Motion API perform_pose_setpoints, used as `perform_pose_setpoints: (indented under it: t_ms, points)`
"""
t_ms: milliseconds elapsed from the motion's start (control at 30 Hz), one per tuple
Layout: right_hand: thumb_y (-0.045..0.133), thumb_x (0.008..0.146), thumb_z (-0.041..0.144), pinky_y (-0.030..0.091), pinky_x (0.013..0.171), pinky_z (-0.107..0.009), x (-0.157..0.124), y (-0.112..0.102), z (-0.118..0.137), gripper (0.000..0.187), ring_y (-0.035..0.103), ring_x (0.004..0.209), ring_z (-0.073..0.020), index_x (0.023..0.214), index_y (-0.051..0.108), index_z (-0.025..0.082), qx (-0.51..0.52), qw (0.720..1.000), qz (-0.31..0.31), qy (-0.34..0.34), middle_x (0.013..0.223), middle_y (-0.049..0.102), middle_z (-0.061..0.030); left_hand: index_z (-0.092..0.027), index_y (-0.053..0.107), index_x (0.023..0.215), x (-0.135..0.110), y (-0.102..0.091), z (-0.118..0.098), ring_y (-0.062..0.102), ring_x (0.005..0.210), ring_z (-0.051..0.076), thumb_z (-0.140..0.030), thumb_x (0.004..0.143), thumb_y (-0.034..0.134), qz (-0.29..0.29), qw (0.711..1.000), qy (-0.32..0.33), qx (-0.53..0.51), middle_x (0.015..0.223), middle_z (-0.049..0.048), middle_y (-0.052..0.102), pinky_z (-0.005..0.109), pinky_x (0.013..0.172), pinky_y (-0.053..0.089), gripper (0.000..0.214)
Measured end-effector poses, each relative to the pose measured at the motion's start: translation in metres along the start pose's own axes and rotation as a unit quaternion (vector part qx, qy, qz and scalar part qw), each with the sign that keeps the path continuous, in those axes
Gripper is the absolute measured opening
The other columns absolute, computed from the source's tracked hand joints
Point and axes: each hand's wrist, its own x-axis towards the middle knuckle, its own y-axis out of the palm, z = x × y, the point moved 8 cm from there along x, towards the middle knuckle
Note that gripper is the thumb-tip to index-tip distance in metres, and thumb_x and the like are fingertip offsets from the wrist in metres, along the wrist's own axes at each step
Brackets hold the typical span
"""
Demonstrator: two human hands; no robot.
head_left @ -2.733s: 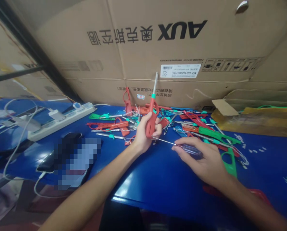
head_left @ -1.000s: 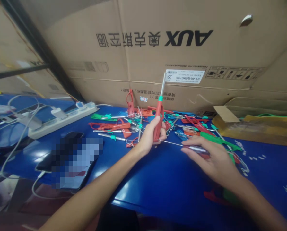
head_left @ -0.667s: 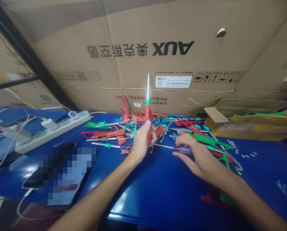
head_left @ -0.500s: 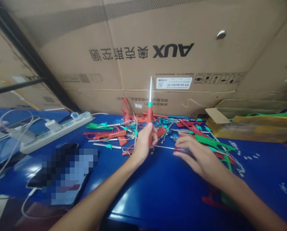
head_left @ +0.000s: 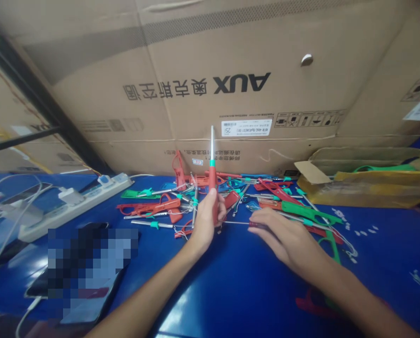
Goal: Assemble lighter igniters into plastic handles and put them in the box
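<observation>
Two hands are shown mid-frame: a red lighter (head_left: 213, 179) is held near-upright at centre, gripped by the left hand (head_left: 206, 217); a screwdriver (head_left: 254, 225) is pinched by the right hand (head_left: 285, 234) at centre right, shaft aimed at the lighter's bottom, contact not discernible. Loose lighter parts (head_left: 150, 206) are strewn behind, on the blue table (head_left: 231, 281).

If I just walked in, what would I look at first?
Probably the red tool with its silver tube, upright in the left hand, and the screwdriver in the right hand. Behind them, colourful parts lie jumbled on the blue table. Above, big AUX letters stand upside down on the cardboard.
</observation>
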Motion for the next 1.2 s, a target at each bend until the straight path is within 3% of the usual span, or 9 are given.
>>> perform_pose_setpoints:
  t_ms: [133, 267, 367, 500, 667, 767, 900, 1000, 1200]
  points:
    - [0.047, 0.105, 0.029, 0.057, 0.064, -0.029, 0.000, 0.004, -0.004, 0.017, 0.071, 0.071, -0.0173, 0.102, 0.063, 0.021, -0.022, 0.999, 0.022, 0.028, 0.088, 0.072, -0.0032, -0.020, 0.050, 0.087, -0.001, 0.005, 0.002, 0.029, 0.042, 0.008, -0.068, 0.096, 0.043, 0.026, 0.999, -0.008, -0.026, 0.052, -0.0070, 0.041, 0.016, 0.039, 0.025, 0.049]
    - [0.058, 0.100, 0.028, 0.060, 0.082, -0.032, -0.002, 0.004, -0.005, 0.021, 0.072, 0.101, -0.0206, 0.119, 0.055, 0.021, 0.026, 0.999, 0.029, 0.028, 0.119, 0.069, -0.0105, -0.021, 0.046, 0.083, -0.001, 0.007, 0.008, 0.025, 0.041, 0.008, -0.070, 0.095, 0.043, 0.032, 0.998, -0.027, -0.042, 0.052, -0.0078, 0.039, 0.016, 0.038, 0.023, 0.050]
    - [0.057, 0.100, 0.024, 0.059, 0.083, -0.031, -0.003, 0.003, -0.003, 0.006, 0.072, 0.100, -0.0192, 0.106, 0.057, 0.021, 0.048, 0.999, 0.016, 0.013, 0.113, 0.069, -0.0092, -0.022, 0.043, 0.081, 0.000, 0.008, 0.011, 0.023, 0.040, 0.007, -0.072, 0.093, 0.045, 0.030, 0.997, -0.045, -0.060, 0.051, -0.0082, 0.037, 0.016, 0.037, 0.021, 0.051]
    - [0.060, 0.100, 0.030, 0.058, 0.080, -0.033, -0.003, 0.000, -0.005, 0.010, 0.072, 0.088, -0.0192, 0.101, 0.062, 0.020, 0.019, 0.999, -0.028, 0.032, 0.099, 0.072, -0.0066, -0.022, 0.042, 0.080, 0.000, 0.009, 0.008, 0.025, 0.041, 0.007, -0.074, 0.090, 0.049, 0.033, 0.997, -0.049, -0.059, 0.052, -0.0078, 0.038, 0.016, 0.036, 0.022, 0.053]
    - [0.060, 0.100, 0.035, 0.058, 0.073, -0.034, -0.004, 0.009, -0.007, 0.023, 0.072, 0.087, -0.0216, 0.117, 0.056, 0.021, -0.002, 0.997, 0.018, 0.072, 0.105, 0.071, -0.0075, -0.021, 0.043, 0.081, 0.003, 0.004, 0.002, 0.029, 0.041, 0.007, -0.075, 0.088, 0.051, 0.019, 0.998, -0.039, -0.050, 0.051, -0.0079, 0.039, 0.015, 0.037, 0.024, 0.055]
    - [0.058, 0.100, 0.028, 0.057, 0.081, -0.034, -0.003, 0.010, -0.007, 0.013, 0.070, 0.096, -0.0215, 0.111, 0.054, 0.022, 0.032, 0.997, 0.024, 0.067, 0.110, 0.066, -0.0085, -0.022, 0.042, 0.081, 0.005, 0.003, 0.001, 0.027, 0.039, 0.007, -0.076, 0.085, 0.053, 0.023, 0.997, -0.047, -0.055, 0.050, -0.0085, 0.038, 0.015, 0.037, 0.023, 0.056]
    - [0.061, 0.099, 0.026, 0.053, 0.087, -0.035, -0.002, 0.001, -0.011, 0.007, 0.066, 0.100, -0.0215, 0.101, 0.056, 0.022, 0.055, 0.996, -0.044, 0.061, 0.106, 0.065, -0.0073, -0.022, 0.043, 0.080, 0.003, 0.005, -0.003, 0.028, 0.041, 0.007, -0.074, 0.089, 0.050, 0.030, 0.999, -0.020, -0.035, 0.051, -0.0076, 0.038, 0.016, 0.037, 0.023, 0.053]
    - [0.057, 0.102, 0.028, 0.052, 0.088, -0.038, -0.002, 0.001, -0.018, 0.009, 0.065, 0.095, -0.0209, 0.094, 0.056, 0.023, 0.047, 0.994, -0.038, 0.088, 0.098, 0.065, -0.0052, -0.021, 0.043, 0.080, -0.001, 0.010, -0.006, 0.030, 0.042, 0.008, -0.069, 0.095, 0.044, 0.046, 0.999, 0.003, -0.019, 0.053, -0.0068, 0.039, 0.017, 0.039, 0.024, 0.050]
    - [0.058, 0.100, 0.027, 0.057, 0.080, -0.034, -0.003, 0.001, -0.018, 0.012, 0.061, 0.112, -0.0222, 0.111, 0.052, 0.025, 0.144, 0.985, -0.018, 0.097, 0.123, 0.056, -0.0098, -0.021, 0.047, 0.085, -0.004, 0.007, -0.011, 0.033, 0.046, 0.008, -0.065, 0.099, 0.041, 0.028, 0.999, 0.031, -0.022, 0.059, -0.0060, 0.041, 0.016, 0.041, 0.027, 0.047]
